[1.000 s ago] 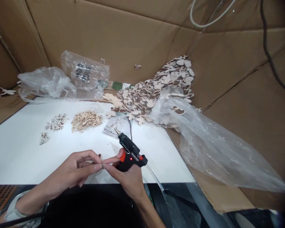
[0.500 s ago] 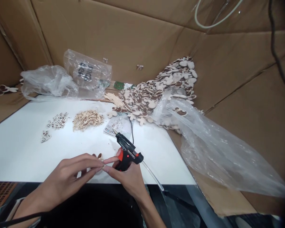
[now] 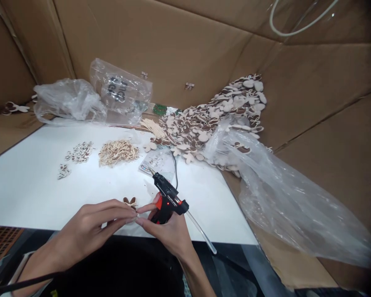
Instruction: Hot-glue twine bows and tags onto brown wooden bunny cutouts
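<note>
My left hand (image 3: pixel 106 218) is closed, its fingertips pinching a small brown and cream felt piece with two ear shapes (image 3: pixel 130 201) near the table's front edge. Most of that piece is hidden behind the fingers. My right hand (image 3: pixel 165 227) is wrapped round a black hot glue gun (image 3: pixel 170 198) with an orange trigger and a lit red light. The nozzle points up and to the left, and a clear glue stick (image 3: pixel 202 233) sticks out of the back. The thumb and index fingertip of this hand meet the left fingertips at the felt piece.
On the white table (image 3: pixel 92 194) lie a heap of cream cord loops (image 3: pixel 118 152), small brown-white pieces (image 3: pixel 80 152) and a flat plastic packet (image 3: pixel 157 161). A large pile of felt pieces (image 3: pixel 204 123) rises behind. Plastic bags (image 3: pixel 284 198) lie right and back left; cardboard walls surround everything.
The camera view has shifted slightly. The felt piece's two ears now show more fully above my left fingertips. Both hands stay together, the right keeping hold of the glue gun.
</note>
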### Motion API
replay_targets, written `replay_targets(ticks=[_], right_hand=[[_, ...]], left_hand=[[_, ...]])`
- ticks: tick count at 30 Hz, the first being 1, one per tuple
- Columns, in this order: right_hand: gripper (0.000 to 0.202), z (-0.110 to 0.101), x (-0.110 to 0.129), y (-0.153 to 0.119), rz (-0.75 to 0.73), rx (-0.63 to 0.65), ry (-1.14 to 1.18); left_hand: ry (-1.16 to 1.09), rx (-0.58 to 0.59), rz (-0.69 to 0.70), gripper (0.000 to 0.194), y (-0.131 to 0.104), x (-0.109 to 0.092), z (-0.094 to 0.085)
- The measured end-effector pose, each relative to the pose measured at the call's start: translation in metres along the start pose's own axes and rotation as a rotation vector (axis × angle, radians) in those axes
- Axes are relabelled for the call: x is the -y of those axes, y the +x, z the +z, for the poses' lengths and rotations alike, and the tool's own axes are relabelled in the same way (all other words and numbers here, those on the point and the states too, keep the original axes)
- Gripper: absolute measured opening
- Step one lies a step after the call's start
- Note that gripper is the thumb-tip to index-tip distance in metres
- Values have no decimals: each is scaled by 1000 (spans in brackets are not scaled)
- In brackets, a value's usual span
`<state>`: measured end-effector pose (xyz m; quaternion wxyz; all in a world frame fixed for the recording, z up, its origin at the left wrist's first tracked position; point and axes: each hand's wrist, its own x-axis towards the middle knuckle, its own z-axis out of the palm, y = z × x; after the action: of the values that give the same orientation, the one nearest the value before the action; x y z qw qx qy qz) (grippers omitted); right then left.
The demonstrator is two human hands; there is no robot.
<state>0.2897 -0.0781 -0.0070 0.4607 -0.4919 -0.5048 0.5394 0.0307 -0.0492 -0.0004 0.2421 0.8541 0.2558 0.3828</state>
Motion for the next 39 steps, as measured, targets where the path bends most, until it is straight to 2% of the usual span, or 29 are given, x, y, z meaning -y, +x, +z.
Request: replay_targets(ticks=[9, 16, 21, 28, 33, 39], right_hand=[[33, 0, 1, -2, 14, 3, -74], [32, -8, 5, -1, 19, -54, -189], [32, -16, 9, 1, 3, -110, -227], [41, -14, 11, 0, 10, -148, -236], [43, -10, 7, -2, 82, -126, -268], [35, -4, 14, -1, 98, -84, -346]], left_hand=[[-20, 22, -64, 37, -2, 0, -1], [106, 6, -168, 29, -1, 0, -16], [172, 35, -267, 40, -7, 9, -14], [138, 103, -354, 51, -3, 12, -5], [119, 148, -355, 45, 1, 11, -7], [107, 120, -295, 45, 0, 12, -6]])
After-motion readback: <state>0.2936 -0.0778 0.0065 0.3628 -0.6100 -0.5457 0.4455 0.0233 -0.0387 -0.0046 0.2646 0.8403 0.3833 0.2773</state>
